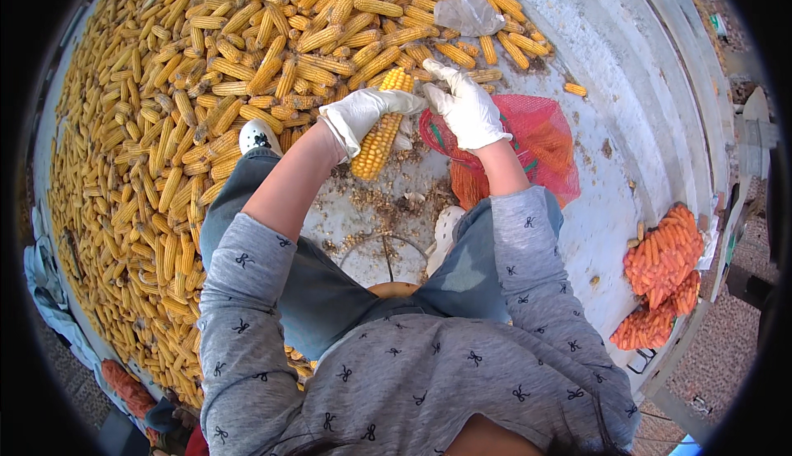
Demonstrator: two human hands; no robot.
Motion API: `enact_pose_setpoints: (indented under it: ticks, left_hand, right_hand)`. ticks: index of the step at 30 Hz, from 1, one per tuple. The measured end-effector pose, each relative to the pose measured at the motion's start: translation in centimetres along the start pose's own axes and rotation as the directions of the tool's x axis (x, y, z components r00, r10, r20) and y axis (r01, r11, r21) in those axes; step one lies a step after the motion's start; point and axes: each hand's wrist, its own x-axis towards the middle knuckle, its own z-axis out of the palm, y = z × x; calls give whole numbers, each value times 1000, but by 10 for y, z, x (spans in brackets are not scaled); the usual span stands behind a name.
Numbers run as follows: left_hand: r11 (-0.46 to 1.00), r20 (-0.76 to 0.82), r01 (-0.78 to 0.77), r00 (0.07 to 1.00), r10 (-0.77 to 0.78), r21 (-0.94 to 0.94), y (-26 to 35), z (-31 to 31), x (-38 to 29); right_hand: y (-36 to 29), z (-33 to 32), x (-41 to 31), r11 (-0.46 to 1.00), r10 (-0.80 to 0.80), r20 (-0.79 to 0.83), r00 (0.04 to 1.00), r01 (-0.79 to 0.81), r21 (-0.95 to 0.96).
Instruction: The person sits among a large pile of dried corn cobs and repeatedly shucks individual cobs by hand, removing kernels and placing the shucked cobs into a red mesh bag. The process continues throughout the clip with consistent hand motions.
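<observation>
My left hand (371, 115), in a white disposable glove, is closed around a yellow ear of corn (377, 146) held tilted above the floor. To its right, my right hand (461, 106), in a matching glove, has its thumb and forefinger apart near the left fingertips; nothing shows between them. Just beyond and below the right hand lies a red mesh bag (541, 140) with some ears of corn inside. A large heap of husked corn ears (235, 72) spreads ahead and to the left.
Loose kernels and debris (396, 202) lie on the floor between my feet. A crumpled clear plastic bag (469, 13) rests on the heap's right edge. Filled red mesh bags (665, 258) stand at the right beside a ledge. A single ear (575, 89) lies apart on the floor.
</observation>
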Motion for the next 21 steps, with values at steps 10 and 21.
enact_pose_setpoints:
  ticks: [10,21]
  left_hand:
    - [988,230,48,973,-13,-148,-5,8,-1]
    - [958,-98,-115,991,92,-262,7,12,-4]
  right_hand:
    - [10,5,-6,411,108,391,914,-400,819]
    - [3,13,2,836,0,-84,996,46,547]
